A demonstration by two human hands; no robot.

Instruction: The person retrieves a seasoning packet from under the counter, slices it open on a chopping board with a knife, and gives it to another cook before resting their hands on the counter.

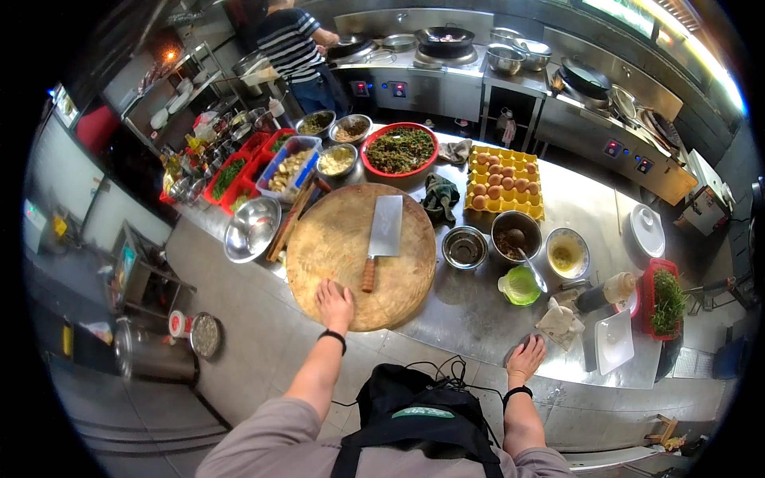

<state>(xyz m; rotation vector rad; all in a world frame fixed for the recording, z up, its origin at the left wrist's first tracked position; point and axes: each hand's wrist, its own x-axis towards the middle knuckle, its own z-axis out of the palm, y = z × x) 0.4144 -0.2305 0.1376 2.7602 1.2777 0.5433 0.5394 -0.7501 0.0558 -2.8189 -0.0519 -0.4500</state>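
My left hand (pixel 334 306) lies flat on the near edge of a round wooden chopping block (pixel 327 231), fingers stretched out and holding nothing. A cleaver (pixel 386 227) rests on the block, its broad blade pointing away and its wooden handle toward me, a little to the right of that hand. My right hand (pixel 525 358) rests on the front edge of the steel table (pixel 470 319), fingers extended, with nothing visible in it. Close beyond it lies a crumpled whitish cloth (pixel 560 325). A green bowl (pixel 520 285) stands farther off.
Behind the block are a red basin of chopped greens (pixel 400 150) and a yellow egg tray (pixel 504 182). A pot with a ladle (pixel 516 237) stands right of a metal bowl (pixel 465 248). Another person (pixel 293 48) stands at the stoves. A steel bowl (pixel 252 229) sits left.
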